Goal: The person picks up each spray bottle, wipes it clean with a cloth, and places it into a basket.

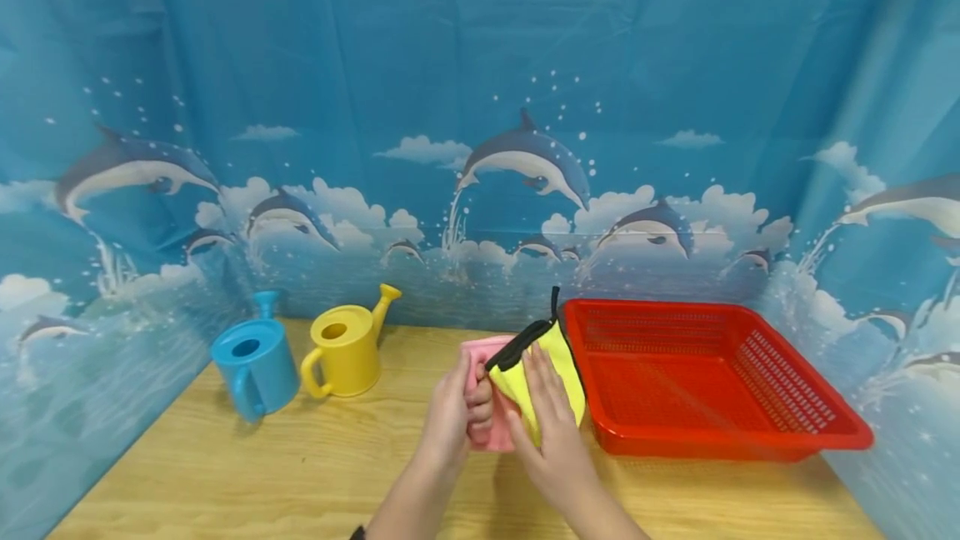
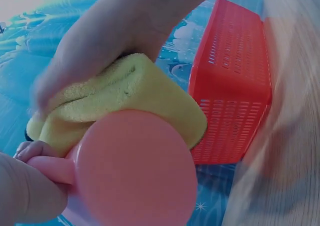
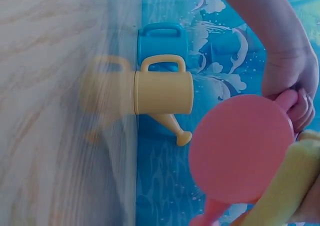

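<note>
Backdrop: dolphin-printed curtain [image 1: 375, 65] behind the wooden table [image 1: 300, 473]
Basket: red basket [image 1: 712, 442], on the table's right
Standing cans: blue can [image 1: 273, 365] and yellow can [image 1: 356, 361], at left
Pink can [image 2: 137, 166]: raised between the hands, left of the basket
Right hand [image 1: 551, 432]: fingers straight — laid over yellow cloth [image 1: 564, 361] against the can
Left hand [image 1: 456, 411]: curled round the handle [image 2: 57, 170] (a sound anchor)
Wiping well: probably steady grip, flat even pressure — turning the can gradually
</note>
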A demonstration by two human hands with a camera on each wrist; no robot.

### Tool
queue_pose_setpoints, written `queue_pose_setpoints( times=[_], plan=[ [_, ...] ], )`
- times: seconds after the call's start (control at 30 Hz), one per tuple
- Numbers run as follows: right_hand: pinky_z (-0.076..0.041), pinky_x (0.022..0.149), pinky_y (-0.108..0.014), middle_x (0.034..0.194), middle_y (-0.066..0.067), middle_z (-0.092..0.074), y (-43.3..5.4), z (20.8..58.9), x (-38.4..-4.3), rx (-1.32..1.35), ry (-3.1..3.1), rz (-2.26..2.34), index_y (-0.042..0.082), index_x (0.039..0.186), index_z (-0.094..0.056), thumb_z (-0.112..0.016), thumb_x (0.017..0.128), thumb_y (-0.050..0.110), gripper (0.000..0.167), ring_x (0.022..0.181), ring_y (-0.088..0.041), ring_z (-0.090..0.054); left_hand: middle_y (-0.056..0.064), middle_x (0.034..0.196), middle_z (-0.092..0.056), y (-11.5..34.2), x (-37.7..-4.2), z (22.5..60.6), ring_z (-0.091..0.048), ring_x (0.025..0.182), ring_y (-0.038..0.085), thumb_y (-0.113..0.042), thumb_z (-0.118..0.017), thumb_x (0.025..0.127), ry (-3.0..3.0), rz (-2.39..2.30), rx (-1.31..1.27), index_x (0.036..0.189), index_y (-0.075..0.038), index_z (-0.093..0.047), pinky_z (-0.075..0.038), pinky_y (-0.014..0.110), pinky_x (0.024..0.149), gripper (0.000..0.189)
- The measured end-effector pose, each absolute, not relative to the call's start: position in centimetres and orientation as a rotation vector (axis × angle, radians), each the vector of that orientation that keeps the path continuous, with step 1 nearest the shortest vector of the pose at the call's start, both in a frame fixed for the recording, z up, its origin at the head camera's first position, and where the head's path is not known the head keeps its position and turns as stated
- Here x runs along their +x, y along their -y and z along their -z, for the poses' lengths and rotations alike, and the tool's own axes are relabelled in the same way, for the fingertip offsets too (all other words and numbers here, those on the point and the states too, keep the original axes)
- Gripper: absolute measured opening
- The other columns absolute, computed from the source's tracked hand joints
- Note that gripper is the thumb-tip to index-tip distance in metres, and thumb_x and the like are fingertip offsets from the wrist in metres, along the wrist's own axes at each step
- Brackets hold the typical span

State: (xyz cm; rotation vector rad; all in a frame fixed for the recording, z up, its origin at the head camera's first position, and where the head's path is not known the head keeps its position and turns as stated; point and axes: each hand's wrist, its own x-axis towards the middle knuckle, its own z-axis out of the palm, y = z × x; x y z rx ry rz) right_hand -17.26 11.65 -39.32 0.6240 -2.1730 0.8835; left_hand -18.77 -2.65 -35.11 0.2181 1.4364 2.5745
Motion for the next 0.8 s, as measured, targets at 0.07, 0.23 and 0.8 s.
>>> queue_pose_setpoints(
  times=[0.07, 0.23, 0.8],
  plan=[
    [-0.020, 0.115, -0.058, 0.159, -0.005, -0.027, -11.7, 39.3, -17.3, 0.667, 2.161, -0.955, 0.019, 0.150, -0.035, -0.051, 0.099, 0.020, 0.054, 0.149, -0.029, -0.015, -0.011, 0.053, -0.023, 2.8, -18.6, 35.1, -0.021, 0.041, -0.001, -0.044, -0.025, 0.105, -1.390, -2.590, 0.263, 0.076, -0.016, -0.038, -0.016, 0.015, 0.039, 0.042],
    [-0.023, 0.094, -0.080, 0.158, -0.002, -0.029, -11.9, 39.2, -17.6, 0.672, 2.049, -1.107, 0.025, 0.137, -0.054, -0.055, 0.096, 0.011, 0.044, 0.143, -0.048, -0.018, -0.011, 0.051, -0.024, 3.0, -18.3, 35.0, -0.022, 0.040, -0.001, -0.042, -0.022, 0.106, -1.349, -2.565, 0.335, 0.075, -0.016, -0.037, -0.015, 0.017, 0.039, 0.043],
    [-0.022, 0.111, -0.011, 0.160, -0.019, -0.016, -11.8, 39.1, -18.1, 0.602, 1.963, -1.099, 0.023, 0.135, -0.057, -0.067, 0.088, 0.008, 0.050, 0.146, -0.018, -0.023, -0.016, 0.051, -0.028, 2.0, -17.4, 35.7, -0.024, 0.041, -0.003, -0.044, -0.020, 0.106, -1.425, -2.488, 0.615, 0.075, -0.018, -0.036, -0.015, 0.019, 0.041, 0.043]
  ],
)
